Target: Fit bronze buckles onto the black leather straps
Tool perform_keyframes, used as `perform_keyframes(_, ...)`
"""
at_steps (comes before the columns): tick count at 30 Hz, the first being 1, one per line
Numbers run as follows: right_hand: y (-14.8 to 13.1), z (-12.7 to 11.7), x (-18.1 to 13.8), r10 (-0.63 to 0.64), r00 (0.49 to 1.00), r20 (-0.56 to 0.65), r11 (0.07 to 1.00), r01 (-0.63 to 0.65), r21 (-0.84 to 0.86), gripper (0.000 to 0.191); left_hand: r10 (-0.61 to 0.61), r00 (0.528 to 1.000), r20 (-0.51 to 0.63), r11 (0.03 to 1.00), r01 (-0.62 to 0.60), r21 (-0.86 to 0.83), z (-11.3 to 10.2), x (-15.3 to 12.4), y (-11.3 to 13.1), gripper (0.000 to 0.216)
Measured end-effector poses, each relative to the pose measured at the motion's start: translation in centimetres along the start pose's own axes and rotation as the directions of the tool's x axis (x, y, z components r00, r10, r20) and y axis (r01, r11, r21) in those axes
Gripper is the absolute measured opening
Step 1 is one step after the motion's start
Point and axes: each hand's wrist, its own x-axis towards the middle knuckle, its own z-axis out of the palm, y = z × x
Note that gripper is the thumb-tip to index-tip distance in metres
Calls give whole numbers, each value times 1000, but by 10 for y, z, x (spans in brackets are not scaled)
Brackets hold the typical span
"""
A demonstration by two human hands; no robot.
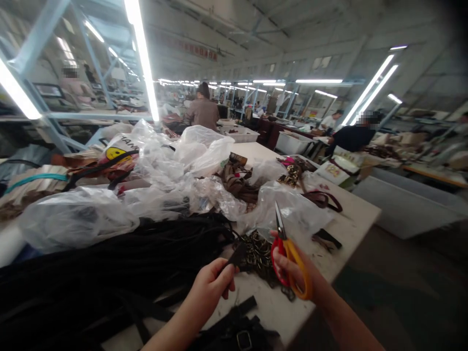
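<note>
My left hand (211, 287) is closed in a pinch on the end of a black strap (237, 254), held up over the white table (351, 219). My right hand (292, 273) grips scissors (287, 253) with red and orange handles, the blades pointing up and away, just right of the strap end. Under both hands lies a heap of dark metal buckles (259, 256). A big pile of black straps (109, 273) spreads to the left.
Clear plastic bags (175, 170) cover the table's middle, with brown straps (237, 183) and more metal fittings (292, 173) among them. A black buckled strap (237, 334) lies at the near edge. Other people work at benches behind. Grey floor lies to the right.
</note>
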Motion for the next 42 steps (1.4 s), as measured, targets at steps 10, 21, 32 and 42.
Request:
perform_keyframes(10,88,3,-164,1,998,-67,999,2,53,60,-94,957,274,977,37,208,93,-19,-9,32)
perform_keyframes(21,77,17,-171,-40,999,-15,996,41,76,65,-172,912,371,908,0,420,104,-41,-15,27)
perform_keyframes(32,79,29,-183,-68,984,-163,996,75,37,67,-232,883,408,905,42,424,109,-46,-18,27)
perform_keyframes(42,84,30,-191,-4,974,-228,1000,-1,-23,47,-254,869,426,895,44,444,108,-48,-25,24)
